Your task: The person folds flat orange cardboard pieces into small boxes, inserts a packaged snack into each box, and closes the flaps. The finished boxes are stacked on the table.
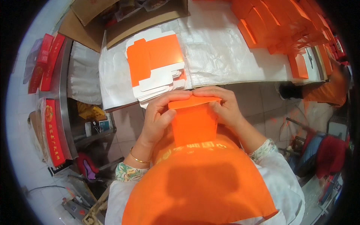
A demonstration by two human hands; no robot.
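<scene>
An orange cardboard box (pixel 195 123) stands upright against my apron, held between both hands at its top. My left hand (pixel 159 115) grips the upper left edge, fingers laid over the far side and thumb on the near face. On the upper right edge my right hand (pixel 224 103) has the same hold, its thumb pressing near the corner. The box's underside and far side are hidden from me. Just beyond my left hand lies a stack of flat orange and white box blanks (pixel 155 62) on the table's near edge.
White woven sheeting covers the table (pixel 213 48). Many folded orange boxes (pixel 277 26) are piled at the far right. An open brown carton (pixel 146 22) stands at the far left. Red printed packages (pixel 54 131) hang beside a metal-edged side table. Another person's orange-clad part (pixel 326 92) shows at right.
</scene>
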